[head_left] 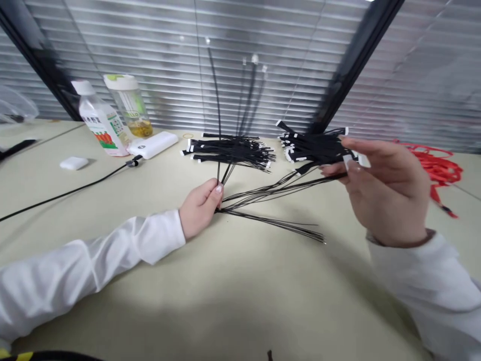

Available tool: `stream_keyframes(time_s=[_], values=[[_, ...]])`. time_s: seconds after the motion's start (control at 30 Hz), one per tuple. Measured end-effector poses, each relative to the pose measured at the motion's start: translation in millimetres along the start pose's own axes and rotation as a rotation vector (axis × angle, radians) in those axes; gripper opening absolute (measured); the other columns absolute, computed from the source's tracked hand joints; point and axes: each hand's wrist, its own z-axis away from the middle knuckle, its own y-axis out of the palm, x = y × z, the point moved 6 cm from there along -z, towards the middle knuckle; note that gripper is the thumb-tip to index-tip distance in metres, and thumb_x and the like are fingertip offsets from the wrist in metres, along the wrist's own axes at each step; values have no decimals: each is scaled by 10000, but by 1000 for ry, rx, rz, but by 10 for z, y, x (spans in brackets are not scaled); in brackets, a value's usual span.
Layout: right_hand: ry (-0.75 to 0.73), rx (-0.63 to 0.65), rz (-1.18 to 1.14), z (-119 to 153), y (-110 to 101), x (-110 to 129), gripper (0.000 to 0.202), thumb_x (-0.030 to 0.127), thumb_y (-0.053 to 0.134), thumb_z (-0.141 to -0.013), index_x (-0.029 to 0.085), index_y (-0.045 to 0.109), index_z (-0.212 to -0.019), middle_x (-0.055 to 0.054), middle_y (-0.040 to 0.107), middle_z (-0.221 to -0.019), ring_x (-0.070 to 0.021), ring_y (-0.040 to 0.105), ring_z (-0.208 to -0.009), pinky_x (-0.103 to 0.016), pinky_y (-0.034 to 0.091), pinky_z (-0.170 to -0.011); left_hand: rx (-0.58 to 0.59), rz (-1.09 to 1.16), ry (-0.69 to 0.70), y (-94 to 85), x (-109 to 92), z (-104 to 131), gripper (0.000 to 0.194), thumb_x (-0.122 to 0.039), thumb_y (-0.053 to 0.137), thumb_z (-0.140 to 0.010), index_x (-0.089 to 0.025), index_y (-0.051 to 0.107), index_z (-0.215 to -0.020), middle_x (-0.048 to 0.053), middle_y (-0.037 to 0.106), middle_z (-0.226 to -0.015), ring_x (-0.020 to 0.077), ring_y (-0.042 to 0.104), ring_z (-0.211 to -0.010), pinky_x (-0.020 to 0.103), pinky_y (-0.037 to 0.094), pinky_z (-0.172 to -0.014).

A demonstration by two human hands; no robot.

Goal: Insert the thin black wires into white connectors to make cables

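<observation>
My left hand (202,206) is closed around the middle of a bundle of thin black wires (270,220). Some wires stick up from it with white ends, others fan out to the right, and one group ends loose over the table. At the right, my right hand (391,188) pinches the far ends of one group of these wires, with white connectors at its fingertips. Behind the hands lie two piles of black cables with white connectors, one in the middle (229,150) and one further right (310,145), partly behind my right fingers.
A bottle (101,120), a lidded cup (130,108), a white power bank (154,145) with a black cable, and a small white case (74,163) stand or lie at the left. Red cables (439,165) lie at the right. Window blinds (169,65) rise behind the table (225,291).
</observation>
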Motion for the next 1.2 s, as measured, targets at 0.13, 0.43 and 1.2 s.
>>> stream_keyframes(time_s=[0.13, 0.43, 1.2], values=[[-41, 127, 142, -226, 93, 101, 287, 161, 629, -754, 254, 610, -1025, -42, 580, -1085, -150, 639, -725, -364, 533, -694, 35, -76, 63, 19, -57, 23, 358, -405, 300, -919, -175, 504, -736, 29, 578, -711, 138, 535, -681, 276, 439, -686], [16, -52, -27, -465, 427, -28, 272, 111, 591, -742, 286, 583, -950, 9, 534, -1144, -109, 585, -762, -338, 487, -820, 46, -83, 40, 30, 28, 45, 329, -379, 288, -921, -164, 536, -895, 54, 633, -786, 159, 623, -706, 307, 491, -693], [582, -111, -360, 3, 159, -734, 198, 173, 657, -695, 204, 508, -823, 20, 580, -689, -105, 608, -724, -266, 527, -729, 156, 42, -37, 92, 50, 44, 343, -485, 329, -891, -199, 464, -758, 64, 688, -839, 168, 623, -751, 309, 489, -695]])
